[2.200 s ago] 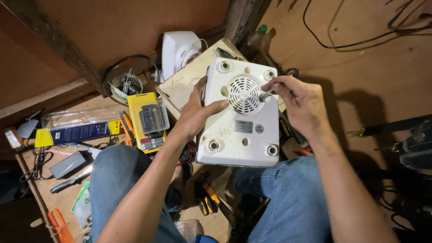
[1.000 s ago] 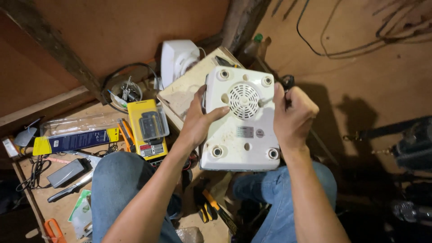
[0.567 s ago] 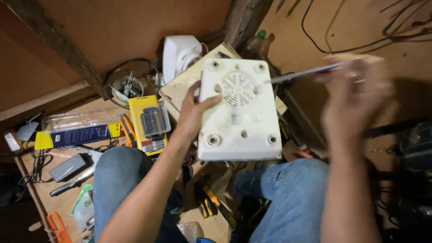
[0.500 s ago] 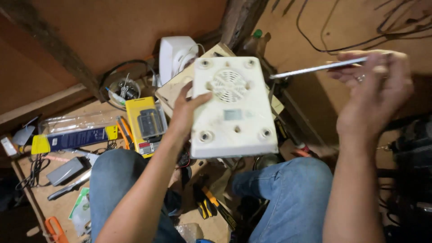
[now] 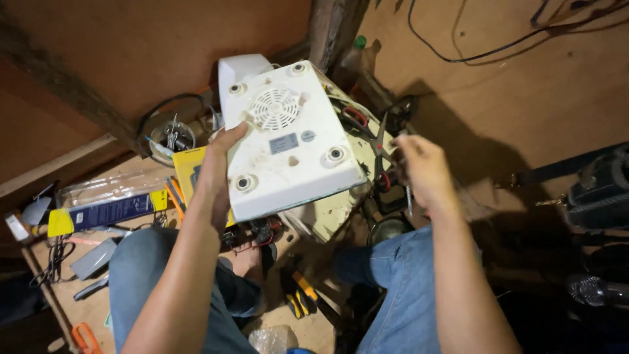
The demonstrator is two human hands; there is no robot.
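My left hand (image 5: 217, 169) grips the left edge of a white plastic appliance cover (image 5: 288, 141) that has a round fan vent and round feet. The cover is lifted and tilted above the appliance's lower half (image 5: 331, 215), where red wires (image 5: 354, 115) show at the open edge. To the right of the cover, my right hand (image 5: 422, 169) is closed around a thin screwdriver (image 5: 409, 200) whose shaft points down. Grey scissors (image 5: 380, 139) lie just left of that hand. My knees in blue jeans frame the work.
A yellow meter (image 5: 189, 172) is partly hidden behind my left hand. A blue and yellow package (image 5: 108, 211), a round tub of small tools (image 5: 168, 135), yellow-handled pliers (image 5: 301, 295) and orange scissors (image 5: 82, 337) lie around. Dark equipment (image 5: 599, 190) stands at right.
My right hand pulled the screwdriver away from the cover, swung it up to the right, then lowered it beside my knee. My left hand lifted and tilted the cover off the base.
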